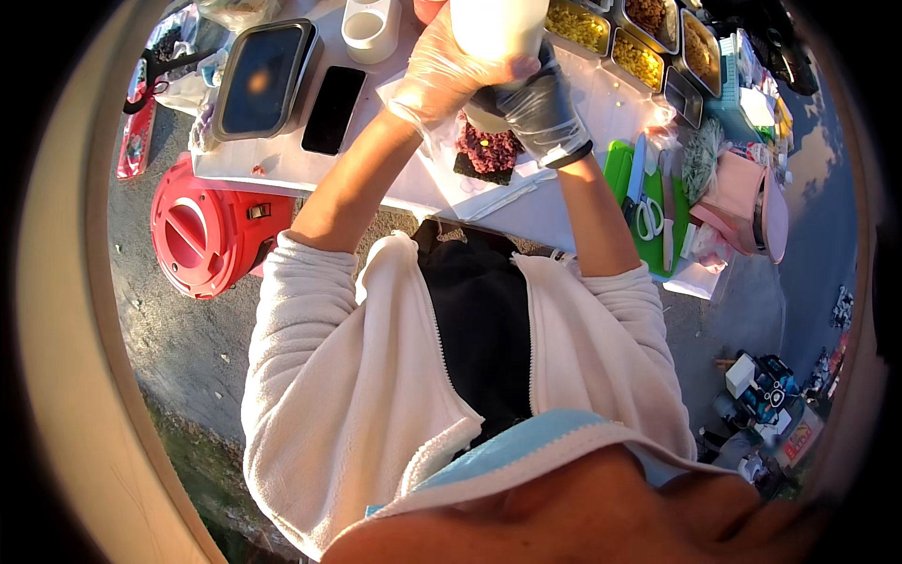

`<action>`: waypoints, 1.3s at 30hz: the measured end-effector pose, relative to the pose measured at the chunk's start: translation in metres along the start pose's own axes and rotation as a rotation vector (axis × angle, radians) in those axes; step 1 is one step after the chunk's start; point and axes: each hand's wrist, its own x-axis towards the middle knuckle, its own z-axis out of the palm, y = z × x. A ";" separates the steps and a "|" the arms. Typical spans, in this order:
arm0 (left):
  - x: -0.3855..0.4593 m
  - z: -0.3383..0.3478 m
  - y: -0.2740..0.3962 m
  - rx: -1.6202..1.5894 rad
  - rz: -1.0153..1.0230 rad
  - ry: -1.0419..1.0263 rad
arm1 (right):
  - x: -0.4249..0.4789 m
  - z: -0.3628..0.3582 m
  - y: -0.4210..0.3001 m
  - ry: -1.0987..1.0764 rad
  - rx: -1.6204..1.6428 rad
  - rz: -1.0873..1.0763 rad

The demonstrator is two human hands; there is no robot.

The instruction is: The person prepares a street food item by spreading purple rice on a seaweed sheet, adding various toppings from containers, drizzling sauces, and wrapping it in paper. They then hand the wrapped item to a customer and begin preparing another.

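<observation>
My left hand (444,70), in a clear plastic glove, is wrapped around a white cylindrical container (499,28) at the top of the view. Against the container's lower right side is my right hand (539,106), in a dark glove under a clear one; its fingers are partly hidden. Just below both hands, purple rice (487,146) with a yellow bit on it lies on a dark sheet that looks like seaweed (482,170). Under that are clear plastic film and white paper on the table. The container's top is cut off by the frame's edge.
A black phone (334,110) and a lidded metal tray (259,81) stand left. Metal pans of yellow food (636,60) stand upper right. Right lie scissors (648,218) and knives on a green cutting board (661,190). A red lidded barrel (201,225) is below the table's left edge.
</observation>
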 end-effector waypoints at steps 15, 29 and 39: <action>-0.007 0.018 -0.121 -0.020 -0.302 -0.029 | -0.061 -0.001 0.087 0.157 0.313 0.495; 0.052 0.003 -0.135 0.150 -0.221 0.011 | -0.001 -0.016 0.121 0.177 0.063 0.172; 0.081 0.019 -0.151 0.091 -0.277 -0.033 | 0.015 -0.039 0.128 0.309 0.100 0.304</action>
